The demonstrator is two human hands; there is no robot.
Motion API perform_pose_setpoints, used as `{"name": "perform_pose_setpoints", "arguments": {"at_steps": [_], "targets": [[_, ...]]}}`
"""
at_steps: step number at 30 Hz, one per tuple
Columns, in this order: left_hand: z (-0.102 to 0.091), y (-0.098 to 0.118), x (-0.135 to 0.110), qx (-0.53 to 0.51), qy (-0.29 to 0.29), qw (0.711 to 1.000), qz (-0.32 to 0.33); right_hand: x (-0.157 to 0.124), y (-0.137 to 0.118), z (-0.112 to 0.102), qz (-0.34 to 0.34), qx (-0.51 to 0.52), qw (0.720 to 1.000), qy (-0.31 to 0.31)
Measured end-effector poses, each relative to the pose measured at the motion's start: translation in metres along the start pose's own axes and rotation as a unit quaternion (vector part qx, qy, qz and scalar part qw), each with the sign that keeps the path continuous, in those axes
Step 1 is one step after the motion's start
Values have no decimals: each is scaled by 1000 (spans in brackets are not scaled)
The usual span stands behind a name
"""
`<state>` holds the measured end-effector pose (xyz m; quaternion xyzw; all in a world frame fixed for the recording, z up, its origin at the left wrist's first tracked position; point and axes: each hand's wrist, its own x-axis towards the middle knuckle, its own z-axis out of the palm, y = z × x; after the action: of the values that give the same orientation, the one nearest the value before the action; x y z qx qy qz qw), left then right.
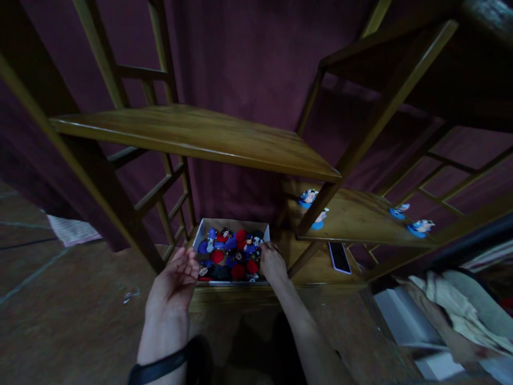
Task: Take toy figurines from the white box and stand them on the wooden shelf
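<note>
An open cardboard box (260, 228) with pale walls stands on the lowest wooden shelf, full of small figurines (217, 256) in red, blue, black and white. My left hand (176, 278) is palm up beside the box's left side, its fingers loosely bent and apart, with nothing visible in it. At the box's right side is my right hand (273, 263), back of the hand up. Its fingers curl down by the right rim and the nearest figurines. The fingertips are partly hidden, so what they hold cannot be made out.
A wooden shelf board (192, 133) juts out above the box. Several blue-based figurines (420, 228) stand on the right shelf (360, 219), with a phone (339, 258) below. Another person's arm (433, 315) is at lower right near pale boxes (406, 315).
</note>
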<state>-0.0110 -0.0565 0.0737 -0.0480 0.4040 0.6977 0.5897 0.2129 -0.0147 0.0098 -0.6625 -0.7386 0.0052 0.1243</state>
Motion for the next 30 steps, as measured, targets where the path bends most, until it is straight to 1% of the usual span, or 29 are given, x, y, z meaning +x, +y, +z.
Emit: {"name": "perform_pose_setpoints", "arguments": {"at_steps": [4, 7, 10, 14, 16, 18, 21, 24, 30], "targets": [[-2, 5, -1, -13, 3, 1000, 1, 6, 11, 1, 27, -17, 996, 83], [-4, 6, 2, -26, 0, 1000, -1, 9, 12, 4, 16, -33, 995, 97], [-6, 3, 6, -42, -9, 999, -14, 13, 7, 13, -22, -51, 995, 84], [-8, 1, 10, -48, -24, 998, -23, 21, 2, 32, -72, -66, 994, 56], [-6, 1, 9, -46, -23, 998, -24, 26, 2, 39, -83, -71, 993, 39], [-4, 1, 6, -40, -19, 999, -25, 29, 1, 44, -78, -74, 994, 21], [-2, 1, 4, -39, -14, 999, -23, 30, 0, 45, -64, -74, 995, -15], [-3, 1, 4, -42, -12, 999, -25, 30, 0, 41, -55, -65, 995, -47], [-3, 0, 0, -37, -10, 999, -22, 30, 3, 38, -49, -32, 996, -66]]}}
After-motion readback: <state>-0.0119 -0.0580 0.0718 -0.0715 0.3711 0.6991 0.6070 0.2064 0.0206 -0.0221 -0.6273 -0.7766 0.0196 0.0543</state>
